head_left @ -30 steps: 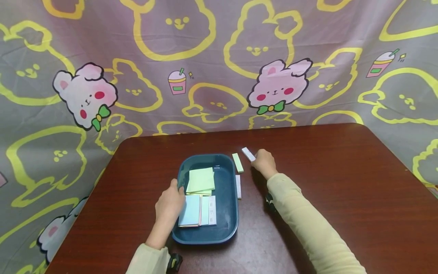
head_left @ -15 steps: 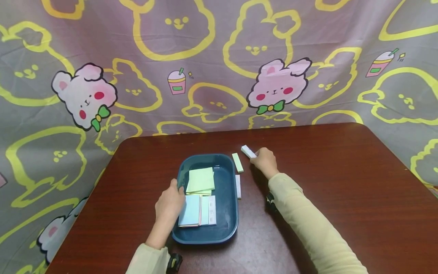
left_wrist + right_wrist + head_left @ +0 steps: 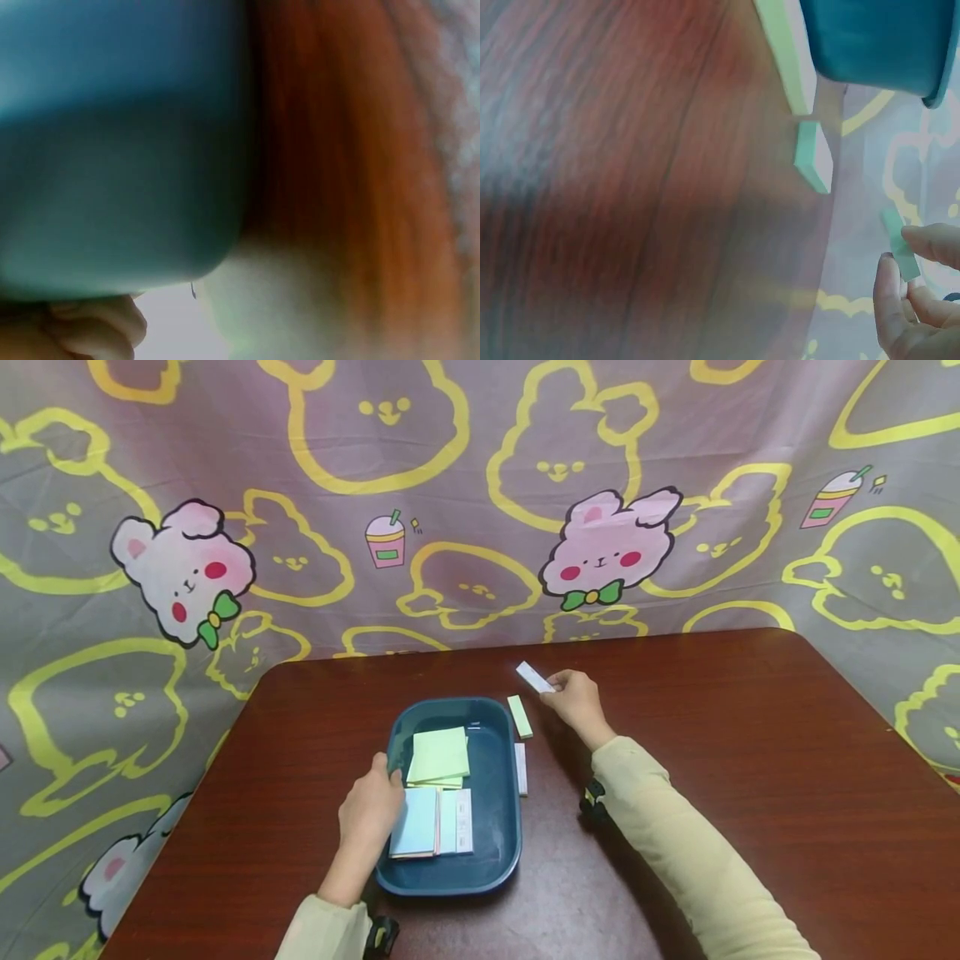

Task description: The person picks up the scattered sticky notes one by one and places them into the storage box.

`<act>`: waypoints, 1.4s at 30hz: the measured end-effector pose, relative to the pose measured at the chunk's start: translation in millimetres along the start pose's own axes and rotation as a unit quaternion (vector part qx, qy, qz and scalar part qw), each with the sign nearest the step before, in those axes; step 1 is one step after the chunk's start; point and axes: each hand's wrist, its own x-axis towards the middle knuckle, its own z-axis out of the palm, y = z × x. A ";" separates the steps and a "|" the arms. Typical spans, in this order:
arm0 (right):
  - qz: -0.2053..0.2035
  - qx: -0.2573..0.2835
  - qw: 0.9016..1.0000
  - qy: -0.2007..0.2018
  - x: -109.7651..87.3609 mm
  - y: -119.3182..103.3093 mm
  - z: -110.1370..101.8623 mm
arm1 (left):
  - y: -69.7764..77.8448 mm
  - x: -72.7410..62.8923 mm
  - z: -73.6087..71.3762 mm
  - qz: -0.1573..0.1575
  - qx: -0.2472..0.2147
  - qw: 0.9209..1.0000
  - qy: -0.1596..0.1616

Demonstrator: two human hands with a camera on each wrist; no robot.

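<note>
My left hand (image 3: 371, 806) grips the left rim of a dark blue tray (image 3: 495, 860); its curled fingers (image 3: 97, 330) show below the tray wall in the left wrist view. Inside the tray lie pale green square sticky notes (image 3: 438, 753) and, nearer me, a blue pad (image 3: 415, 822) beside a strip pad with a white printed face (image 3: 464, 821). Beyond the tray's far right corner, my right hand (image 3: 577, 703) pinches one end of a narrow sticky-note pad (image 3: 535, 677) between thumb and fingers, raised over the table. Its green side faces the right wrist camera.
Two more narrow pads lie along the tray's right side: a pale green one (image 3: 520, 717) and, closer to me, a whitish one (image 3: 521, 768) against the tray wall. The brown table (image 3: 750, 777) extends right. A patterned curtain (image 3: 465, 510) hangs behind it.
My right hand has lifted the narrow pad off the table and carried it slightly up and to the left. The left hand and the tray have stayed in place.
</note>
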 end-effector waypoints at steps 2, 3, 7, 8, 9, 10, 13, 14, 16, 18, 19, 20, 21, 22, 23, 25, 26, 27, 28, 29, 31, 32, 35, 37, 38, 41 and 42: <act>0.000 0.010 1.000 -0.002 -0.5 -2.3 -0.3 | 0.2 -0.2 -0.2 -0.001 -0.001 1.000 0.001; -0.001 0.014 1.000 -0.003 -0.8 -3.1 -0.5 | 0.3 -0.4 -0.4 -0.001 0.001 1.000 0.001; 0.002 0.032 0.999 -0.019 -3.2 -7.4 -2.0 | 0.2 -0.8 -0.4 -0.002 0.002 1.000 0.001; 0.002 0.037 0.999 -0.023 -4.4 -8.9 -2.8 | 0.3 -0.9 -0.6 -0.001 0.003 1.000 0.001; 0.000 0.039 0.999 -0.025 -5.3 -10.2 -3.5 | 0.3 -0.9 -0.5 -0.001 0.003 1.000 0.001; -0.004 0.041 0.999 -0.024 -6.0 -11.8 -4.3 | 0.1 -0.6 -0.5 -0.001 0.003 1.000 0.001; -0.015 0.048 0.998 -0.023 -8.2 -16.9 -6.8 | 0.6 -0.8 -0.9 -0.001 0.001 1.000 0.000; -0.020 0.052 0.998 -0.024 -8.9 -18.5 -7.6 | 0.7 -0.8 -1.1 -0.001 0.001 1.000 0.001; -0.031 0.059 0.997 -0.031 -10.0 -21.4 -8.6 | 0.5 -0.9 -1.3 -0.001 -0.001 1.000 0.000; -0.044 0.070 0.996 -0.042 -11.0 -24.0 -9.4 | 0.4 -1.4 -1.8 0.000 -0.002 1.000 0.001; -0.051 0.074 0.995 -0.048 -11.6 -25.3 -9.7 | 0.2 -1.5 -1.7 0.000 -0.002 1.000 0.002; -0.060 0.076 0.994 -0.055 -12.2 -26.5 -9.7 | 0.0 -1.6 -1.6 0.001 -0.002 1.000 0.002; -0.069 0.077 0.993 -0.060 -12.9 -27.8 -9.6 | -0.2 -1.6 -1.6 0.001 -0.003 1.000 0.002; -0.077 0.078 0.992 -0.063 -13.6 -29.4 -9.5 | -0.4 -1.5 -1.4 0.001 -0.003 1.000 0.002; -0.086 0.077 0.991 -0.065 -14.1 -31.1 -9.4 | -0.4 -1.6 -1.3 0.002 -0.003 1.000 0.002; -0.103 0.073 0.989 -0.072 -16.2 -35.1 -9.1 | -0.1 -2.0 -1.1 0.002 -0.004 1.000 0.002; -0.110 0.072 0.988 -0.078 -17.1 -37.2 -8.8 | -0.4 -1.7 -0.8 0.002 -0.004 1.000 0.001; -0.116 0.072 0.987 -0.084 -18.2 -39.7 -8.7 | -0.4 -1.6 -0.7 0.002 -0.004 1.000 0.001; -0.123 0.070 0.986 -0.091 -19.1 -41.9 -8.7 | -0.5 -1.6 -0.6 0.003 -0.004 1.000 0.000; -0.129 0.069 0.984 -0.101 -20.1 -43.8 -8.6 | -0.4 -1.9 -0.6 0.003 -0.004 1.000 0.001; -0.139 0.064 0.980 -0.126 -22.2 -47.5 -8.3 | -0.4 -2.1 -0.8 0.003 -0.003 1.000 0.001; -0.143 0.060 0.978 -0.139 -23.0 -48.9 -7.6 | -0.8 -1.9 -0.7 0.003 -0.004 1.000 0.001; -0.167 0.041 0.968 -0.185 -25.1 -51.7 -5.4 | -1.1 -2.3 -1.2 0.001 -0.003 1.000 0.001; -0.184 0.027 0.958 -0.216 -26.9 -53.3 -4.1 | -1.3 -2.3 -1.4 0.000 -0.002 1.000 0.001; -0.193 0.020 0.953 -0.233 -27.9 -54.2 -3.3 | -1.2 -2.4 -1.3 0.000 -0.002 1.000 0.002; -0.203 0.000 0.938 -0.281 -31.8 -57.7 -1.1 | -0.6 -2.9 -1.6 0.002 -0.001 1.000 0.005; -0.207 -0.009 0.933 -0.295 -33.1 -59.0 0.1 | -0.6 -2.9 -1.5 0.003 -0.001 1.000 0.006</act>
